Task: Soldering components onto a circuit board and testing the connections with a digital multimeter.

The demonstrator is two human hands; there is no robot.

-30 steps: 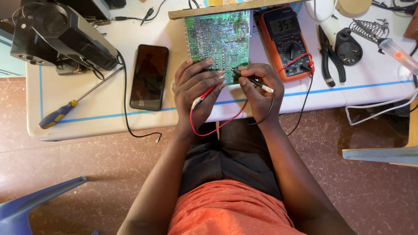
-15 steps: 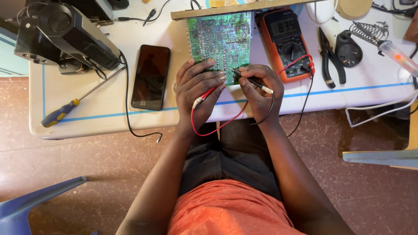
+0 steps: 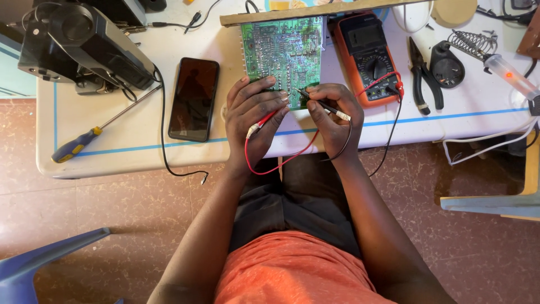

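Both hands are closed, the left hand (image 3: 256, 121) pinching the red probe (image 3: 265, 121) and the right hand (image 3: 333, 115) the black probe (image 3: 326, 106), on the green circuit board (image 3: 284, 50) lying flat on the bench (image 3: 112, 152), so keep both tips steady.

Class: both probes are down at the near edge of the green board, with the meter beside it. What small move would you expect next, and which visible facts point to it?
Probably a short hold, then a small shift of the black probe to a nearby joint. The right hand pinches it tip-down on the board; the left hand holds the red probe at the same edge. The meter lies just right of the board, its screen unreadable here.
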